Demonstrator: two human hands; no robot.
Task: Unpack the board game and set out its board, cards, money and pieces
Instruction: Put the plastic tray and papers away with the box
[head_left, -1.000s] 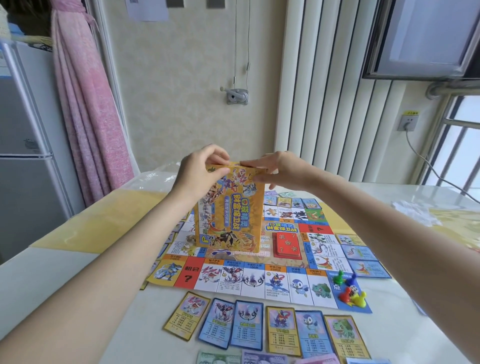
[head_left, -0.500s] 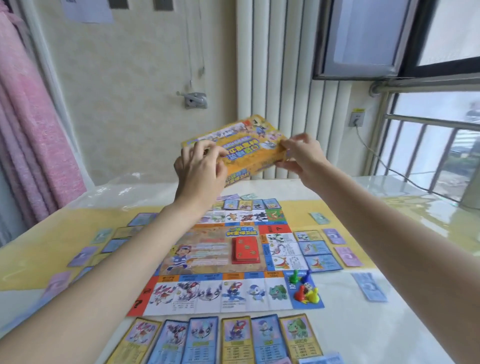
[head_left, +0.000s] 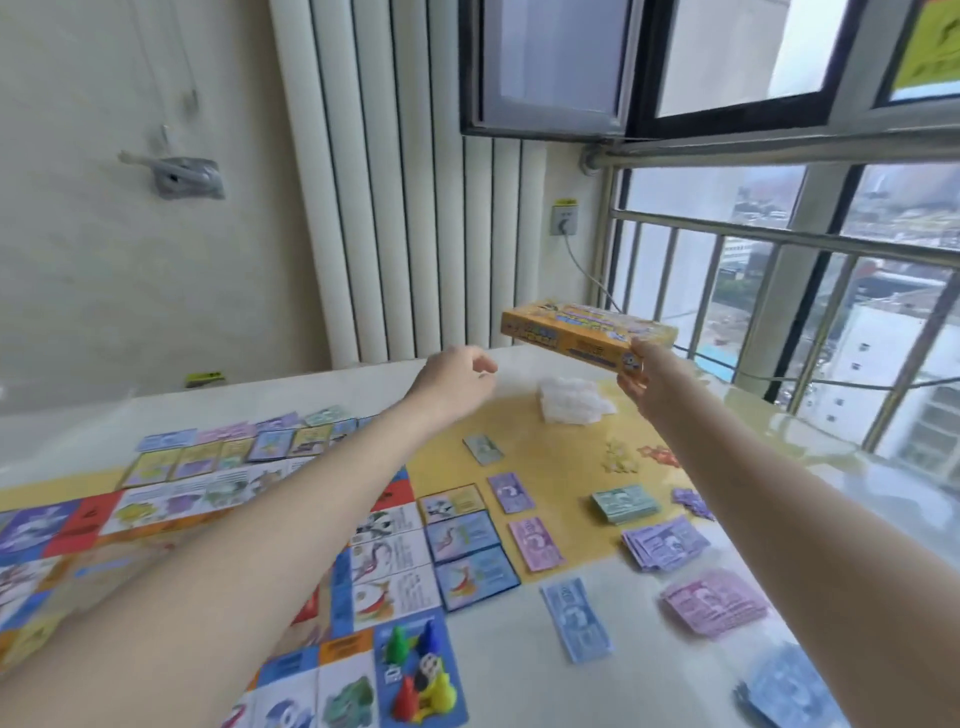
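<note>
Right hand (head_left: 644, 387) grips the near right corner of the flat orange cardboard game box (head_left: 587, 332), held in the air above the far right of the pale glossy bench (head_left: 519, 691). Left hand (head_left: 457, 382) holds nothing, fingers loosely curled, just left of the box. Colourful paper game board (head_left: 395, 551) lies at left; plastic pawns (head_left: 421, 670) stand on its near corner; paper money stacks (head_left: 665, 543) lie at right.

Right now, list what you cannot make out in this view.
- Board: the left forearm covers its middle; the frame's left and bottom edges cut it off.
- Print on the cards and money: too blurred to read.
- Box: its underside and contents are hidden; the right hand covers its near corner.
- Left hand: seen from behind, palm hidden.
- Blue notes: cut by the bottom edge.
</note>
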